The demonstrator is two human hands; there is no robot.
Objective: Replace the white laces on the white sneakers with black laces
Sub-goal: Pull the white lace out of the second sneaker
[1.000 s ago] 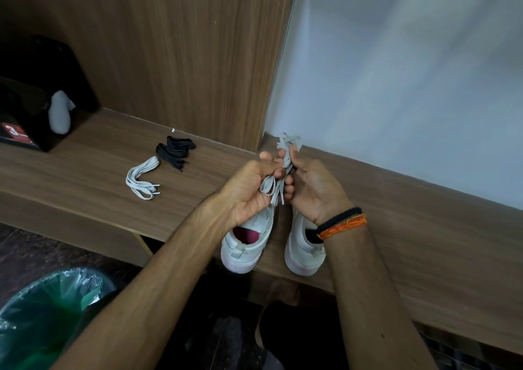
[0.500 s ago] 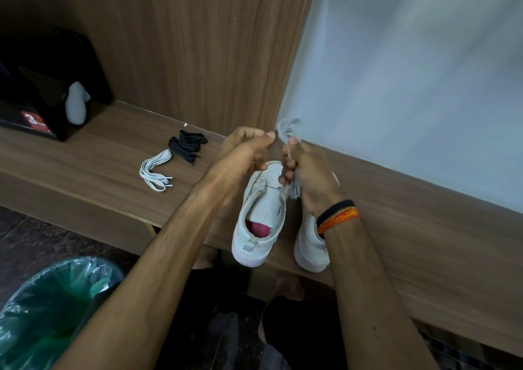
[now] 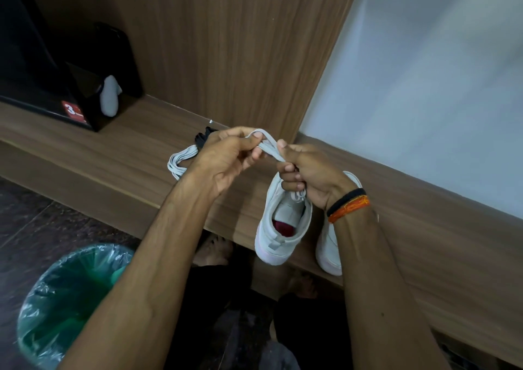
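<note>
Gripped a white lace (image 3: 268,148) with both hands, up above the sneakers. Pinched a loop of it in the left hand (image 3: 223,160), thumb on top, fingers (image 3: 254,154) curled underneath. Clenched the rest in the right hand (image 3: 308,177), fingers (image 3: 291,175) curled tight, with a bunch of lace poking out below the palm. Stretched short and taut between the two grips.

Found the near sneaker (image 3: 283,228) right under the right hand, heel hanging out past the edge of the desk (image 3: 113,157). Found the second sneaker (image 3: 328,245) just beside it, half hidden behind the right wrist, heel at the edge too. Couldn't tell whether the lace was clear of the eyelets or caught in one.

Big risk, judged from here: a sharp tug on a lace that was caught, dragging that overhanging sneaker off the desk and down to the floor. Second risk: a knot pulled tight in the bundle under the palm, costing time later.

Spotted another white lace (image 3: 178,161) loose on the desk behind the left wrist, touching the black laces (image 3: 202,137), those mostly hidden. Could easily tangle all three if dropped on that same spot. Better laid well apart.
</note>
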